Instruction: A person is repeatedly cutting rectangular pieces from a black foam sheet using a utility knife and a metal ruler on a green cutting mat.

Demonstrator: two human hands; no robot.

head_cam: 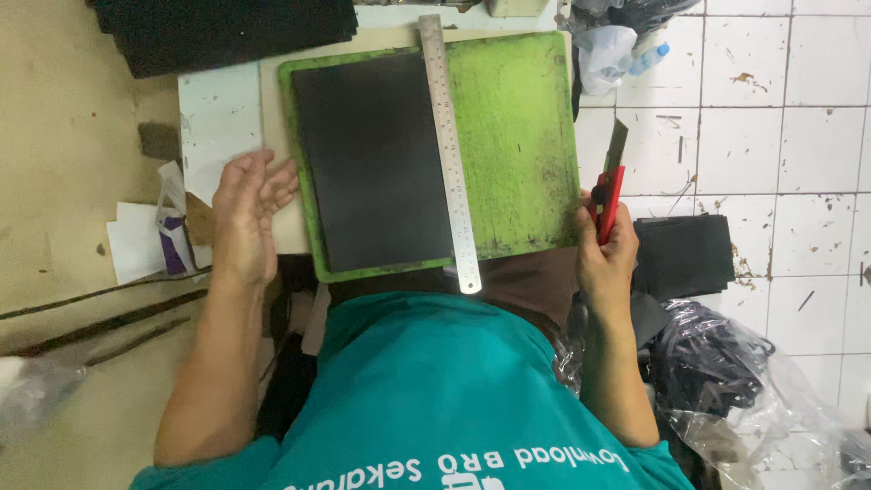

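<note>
A red utility knife [606, 201] is gripped in the right hand [606, 252], just off the right edge of a green cutting mat [517, 136]. A black sheet [372, 163] and steel ruler [449, 150] are laid on the mat. The left hand [249, 213] is held open beside it. White tiled floor [780, 136] is seen alongside.

A cutting mat [517, 136] lies at frame centre with a sheet [372, 163] on its left half, a steel ruler [448, 154] along the sheet's right edge, the left hand [249, 218] left and the right hand [606, 249], holding a utility knife [608, 195], right of the mat.
</note>
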